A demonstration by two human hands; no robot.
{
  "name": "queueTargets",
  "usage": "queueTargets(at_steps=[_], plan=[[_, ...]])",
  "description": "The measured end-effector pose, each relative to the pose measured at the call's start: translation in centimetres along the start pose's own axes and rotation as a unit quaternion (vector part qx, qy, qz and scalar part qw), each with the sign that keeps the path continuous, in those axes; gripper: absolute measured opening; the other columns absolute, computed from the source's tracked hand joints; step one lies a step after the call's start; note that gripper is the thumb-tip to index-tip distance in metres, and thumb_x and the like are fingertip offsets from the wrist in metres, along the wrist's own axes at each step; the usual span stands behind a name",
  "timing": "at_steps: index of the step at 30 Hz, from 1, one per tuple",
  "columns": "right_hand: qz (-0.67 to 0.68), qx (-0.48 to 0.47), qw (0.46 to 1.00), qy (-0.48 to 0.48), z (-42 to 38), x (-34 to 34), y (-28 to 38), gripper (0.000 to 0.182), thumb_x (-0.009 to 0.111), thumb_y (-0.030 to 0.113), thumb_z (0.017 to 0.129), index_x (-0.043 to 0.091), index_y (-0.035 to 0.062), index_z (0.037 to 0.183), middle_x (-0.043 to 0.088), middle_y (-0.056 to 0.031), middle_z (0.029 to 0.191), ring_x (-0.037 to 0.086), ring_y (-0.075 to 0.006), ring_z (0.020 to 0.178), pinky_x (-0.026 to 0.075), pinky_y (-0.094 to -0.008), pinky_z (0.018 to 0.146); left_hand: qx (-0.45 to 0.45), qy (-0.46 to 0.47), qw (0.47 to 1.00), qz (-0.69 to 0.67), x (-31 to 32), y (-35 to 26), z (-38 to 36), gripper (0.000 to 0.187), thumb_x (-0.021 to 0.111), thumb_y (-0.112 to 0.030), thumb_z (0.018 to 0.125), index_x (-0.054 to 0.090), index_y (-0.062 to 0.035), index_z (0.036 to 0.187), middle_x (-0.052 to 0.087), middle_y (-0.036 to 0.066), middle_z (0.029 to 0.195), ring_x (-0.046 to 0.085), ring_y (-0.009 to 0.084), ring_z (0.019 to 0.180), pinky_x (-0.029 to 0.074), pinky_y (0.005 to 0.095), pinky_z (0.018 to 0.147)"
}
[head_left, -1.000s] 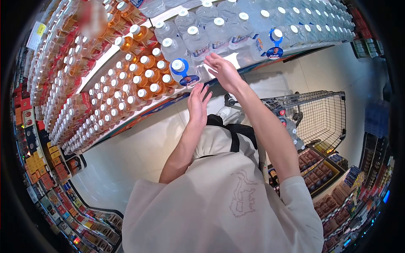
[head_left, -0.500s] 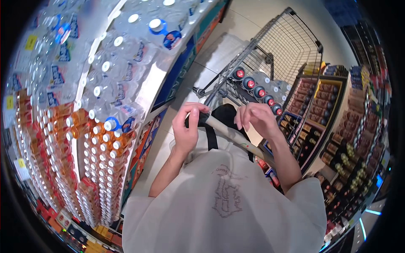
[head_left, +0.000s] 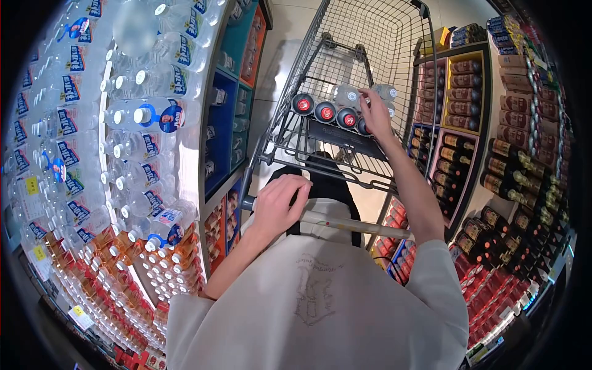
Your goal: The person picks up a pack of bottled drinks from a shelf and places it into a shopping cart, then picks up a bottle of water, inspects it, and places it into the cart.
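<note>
My left hand (head_left: pixel 282 200) is closed over the left part of the shopping cart's handle bar (head_left: pixel 364 229), thumb on the near side. Stretched forward into the cart (head_left: pixel 401 55), my right hand (head_left: pixel 376 116) hovers at or touches the bottles, its fingers slightly bent and apart. I cannot make out a firm grip there. A row of dark bottles with red caps (head_left: pixel 325 111) lies in the cart, caps toward me. Clear bottles with white caps (head_left: pixel 346 95) lie behind them, partly hidden by my right hand.
Shelves of clear water bottles (head_left: pixel 148 148) rise on my left, with orange-coloured drink bottles (head_left: pixel 123 246) lower down. On the right stand shelves of dark bottles (head_left: pixel 459 148) and brown-labelled bottles (head_left: pixel 465 80). Tiled floor (head_left: pixel 280 55) shows beside the cart.
My right hand has moved from above the handle forward to the bottles in the cart. The view has turned, and the cart now appears higher and more upright. My left hand stays at the handle.
</note>
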State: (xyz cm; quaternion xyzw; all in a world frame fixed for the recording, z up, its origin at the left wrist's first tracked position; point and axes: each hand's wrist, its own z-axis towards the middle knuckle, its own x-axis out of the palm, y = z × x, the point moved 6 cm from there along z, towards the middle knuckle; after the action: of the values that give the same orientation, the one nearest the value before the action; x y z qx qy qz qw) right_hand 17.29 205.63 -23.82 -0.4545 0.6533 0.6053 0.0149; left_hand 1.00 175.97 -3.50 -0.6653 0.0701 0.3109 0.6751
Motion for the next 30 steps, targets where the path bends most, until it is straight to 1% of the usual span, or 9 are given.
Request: queueTargets(at_steps=[1, 2, 6, 9, 19, 24, 27, 28, 30], plan=[[-0.122, -0.089, 0.987, -0.060, 0.9, 0.0, 0.0, 0.035, 0.062, 0.021, 0.105, 0.060, 0.0079, 0.137, 0.070, -0.0171, 0.113, 0.073, -0.0322, 0.100, 0.057, -0.0449, 0.084, -0.023, 0.017, 1.000, 0.008, 0.0, 0.2, -0.3, 0.003, 0.070, -0.005, 0.095, 0.069, -0.0023, 0.095, 0.075, 0.010, 0.093, 0.073, 0.0284, 0.083, 0.057, 0.0377, 0.074], [-0.150, -0.061, 0.986, -0.045, 2.1, 0.8, -1.3, 0.039, 0.064, 0.029, 0.103, 0.058, 0.0128, 0.139, 0.068, -0.0224, 0.124, 0.068, -0.0443, 0.110, 0.055, -0.0544, 0.092, -0.030, 0.018, 0.999, 0.007, -0.1, 0.2, -0.3, 0.002, 0.070, -0.004, 0.094, 0.070, -0.0019, 0.095, 0.075, 0.010, 0.093, 0.073, 0.0286, 0.082, 0.058, 0.0370, 0.073], [-0.284, 0.071, 0.955, 0.054, 5.0, 4.6, -5.0, 0.061, 0.067, 0.044, 0.100, 0.048, 0.0066, 0.144, 0.069, -0.0245, 0.128, 0.069, -0.0463, 0.114, 0.056, -0.0550, 0.094, -0.049, 0.010, 0.999, -0.001, -0.2, 0.4, -0.2, 0.004, 0.067, -0.001, 0.096, 0.071, -0.0008, 0.095, 0.077, 0.011, 0.094, 0.074, 0.0261, 0.080, 0.057, 0.0340, 0.069], [-0.307, 0.090, 0.945, 0.063, 6.2, 6.2, -5.8, 0.060, 0.065, 0.043, 0.101, 0.046, 0.0007, 0.140, 0.072, -0.0262, 0.119, 0.071, -0.0471, 0.107, 0.056, -0.0571, 0.092, -0.052, 0.002, 0.999, 0.006, -0.2, 0.3, 0.0, 0.003, 0.067, -0.001, 0.095, 0.070, -0.0004, 0.095, 0.077, 0.011, 0.094, 0.074, 0.0265, 0.080, 0.057, 0.0340, 0.070], [-0.259, -0.007, 0.966, 0.001, 6.1, 1.6, -0.9, 0.047, 0.066, 0.042, 0.099, 0.050, 0.0029, 0.118, 0.074, -0.0290, 0.100, 0.070, -0.0510, 0.095, 0.054, -0.0596, 0.082, -0.038, -0.022, 0.999, 0.003, -0.5, 0.2, -0.1, 0.003, 0.068, -0.001, 0.095, 0.071, -0.0002, 0.096, 0.076, 0.012, 0.093, 0.074, 0.0286, 0.079, 0.058, 0.0348, 0.070], [-0.193, -0.082, 0.978, -0.024, 2.0, -4.6, 10.3, 0.045, 0.075, 0.046, 0.092, 0.058, 0.0057, 0.103, 0.071, -0.0178, 0.077, 0.072, -0.0390, 0.076, 0.052, -0.0498, 0.070, -0.037, 0.005, 0.999, 0.016, -0.3, 0.6, -0.1, 0.007, 0.067, -0.007, 0.099, 0.071, -0.0020, 0.100, 0.076, 0.012, 0.096, 0.074, 0.0320, 0.083, 0.058, 0.0383, 0.072], [-0.153, -0.116, 0.981, -0.036, -1.2, -7.5, 18.2, 0.041, 0.076, 0.043, 0.092, 0.060, 0.0053, 0.100, 0.070, -0.0153, 0.074, 0.071, -0.0340, 0.069, 0.052, -0.0450, 0.066, -0.041, 0.004, 0.999, -0.010, -0.2, 0.7, -0.1, 0.008, 0.067, -0.009, 0.100, 0.071, -0.0027, 0.102, 0.076, 0.012, 0.097, 0.075, 0.0326, 0.086, 0.059, 0.0393, 0.074], [-0.132, -0.132, 0.982, -0.043, -2.6, -8.4, 21.0, 0.037, 0.077, 0.039, 0.091, 0.061, 0.0057, 0.098, 0.069, -0.0126, 0.072, 0.068, -0.0239, 0.063, 0.050, -0.0383, 0.061, -0.047, 0.014, 0.999, -0.019, -0.1, 0.9, -0.2, 0.011, 0.065, -0.011, 0.102, 0.070, -0.0020, 0.107, 0.076, 0.012, 0.100, 0.075, 0.0307, 0.088, 0.059, 0.0386, 0.075], [-0.126, -0.152, 0.979, -0.049, -4.2, -9.8, 24.7, 0.036, 0.078, 0.037, 0.091, 0.062, 0.0057, 0.098, 0.069, -0.0116, 0.072, 0.065, -0.0196, 0.063, 0.049, -0.0357, 0.061, -0.066, -0.003, 0.995, -0.072, -0.3, 0.9, -0.2, 0.014, 0.064, -0.012, 0.104, 0.070, -0.0016, 0.110, 0.075, 0.012, 0.103, 0.076, 0.0283, 0.088, 0.060, 0.0379, 0.075]])
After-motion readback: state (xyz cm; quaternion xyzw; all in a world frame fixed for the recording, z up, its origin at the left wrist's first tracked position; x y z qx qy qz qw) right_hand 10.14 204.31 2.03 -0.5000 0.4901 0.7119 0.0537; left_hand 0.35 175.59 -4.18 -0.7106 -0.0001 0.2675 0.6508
